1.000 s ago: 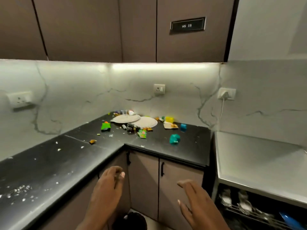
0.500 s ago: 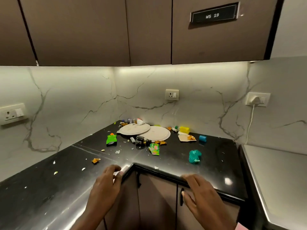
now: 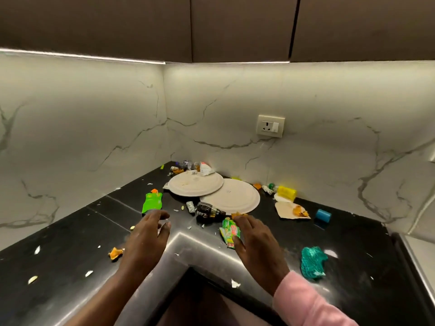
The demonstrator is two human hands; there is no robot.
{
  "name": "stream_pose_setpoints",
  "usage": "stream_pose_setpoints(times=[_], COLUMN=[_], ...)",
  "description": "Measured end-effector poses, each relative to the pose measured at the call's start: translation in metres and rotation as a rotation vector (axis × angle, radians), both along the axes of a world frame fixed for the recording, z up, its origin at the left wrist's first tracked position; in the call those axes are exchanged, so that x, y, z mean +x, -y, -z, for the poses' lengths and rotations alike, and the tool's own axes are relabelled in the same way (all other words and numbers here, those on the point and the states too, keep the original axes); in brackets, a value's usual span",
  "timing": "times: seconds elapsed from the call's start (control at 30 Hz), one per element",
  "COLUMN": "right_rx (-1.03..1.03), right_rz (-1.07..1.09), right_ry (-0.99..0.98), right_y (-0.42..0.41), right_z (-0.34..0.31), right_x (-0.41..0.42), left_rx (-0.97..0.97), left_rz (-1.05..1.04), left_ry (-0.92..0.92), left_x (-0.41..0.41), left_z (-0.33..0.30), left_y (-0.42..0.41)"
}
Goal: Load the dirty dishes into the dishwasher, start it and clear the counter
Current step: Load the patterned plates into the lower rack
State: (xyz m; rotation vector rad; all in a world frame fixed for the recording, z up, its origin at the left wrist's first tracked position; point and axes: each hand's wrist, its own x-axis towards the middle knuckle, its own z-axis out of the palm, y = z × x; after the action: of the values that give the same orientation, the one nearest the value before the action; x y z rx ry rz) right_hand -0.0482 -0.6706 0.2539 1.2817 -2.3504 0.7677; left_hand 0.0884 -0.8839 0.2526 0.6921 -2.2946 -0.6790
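Black L-shaped counter (image 3: 353, 243) — two white plates (image 3: 196, 183), green wrappers (image 3: 152, 203), teal net scrubber (image 3: 312, 262), scattered scraps.

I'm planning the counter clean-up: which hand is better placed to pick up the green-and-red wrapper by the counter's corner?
Right. The right hand hovers open directly beside the wrapper, fingers next to it. The left hand is across the corner, nearer the green packet.

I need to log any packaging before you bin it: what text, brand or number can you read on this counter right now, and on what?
Nothing reads clearly.
Dark wrapper by the near white plate: pale lettering, blurred.
Green sachet beside the right hand: red print, too small.
White sachet in the corner: marks, unreadable.
Bright green packet near the left hand: no text visible.
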Motion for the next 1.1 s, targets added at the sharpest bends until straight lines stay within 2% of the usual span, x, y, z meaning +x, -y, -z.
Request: stream_pose_setpoints(times=[0.2,0.33,0.47,0.63,0.73,0.8,0.9,1.0,1.1], right_rx=[-0.01,-0.033,0.013,-0.025,0.022,0.065,0.131,0.149,0.189], right_rz=[0.029,0.072,0.135,0.248,0.243,0.171,0.107,0.079,0.047], right_ry=[0.053,0.056,0.136,0.361,0.336,0.244,0.171,0.163,0.152], right_y=[0.054,0.07,0.068,0.066,0.077,0.087,0.094,0.097,0.103], right_z=[0.015,0.03,0.051,0.074,0.087,0.1,0.111,0.117,0.125], right_x=[-0.052,-0.077,-0.105,-0.17,-0.208,-0.225,-0.251,-0.266,-0.278], left_rx=[-0.123,-0.322,-0.419,-0.561,-0.582,-0.611,-0.67,-0.749,-0.79], left_rz=[0.035,0.118,0.146,0.154,0.135,0.133,0.144,0.242,0.198], left_ry=[0.104,0.286,0.451,0.597,0.677,0.649,0.773,0.839,0.834], left_x=[-0.087,-0.16,-0.217,-0.277,-0.304,-0.318,-0.343,-0.351,-0.363], left_z=[0.024,0.057,0.089,0.116,0.129,0.135,0.137,0.134,0.126], left_y=[0.081,0.14,0.174,0.194,0.207,0.214,0.222,0.23,0.248])
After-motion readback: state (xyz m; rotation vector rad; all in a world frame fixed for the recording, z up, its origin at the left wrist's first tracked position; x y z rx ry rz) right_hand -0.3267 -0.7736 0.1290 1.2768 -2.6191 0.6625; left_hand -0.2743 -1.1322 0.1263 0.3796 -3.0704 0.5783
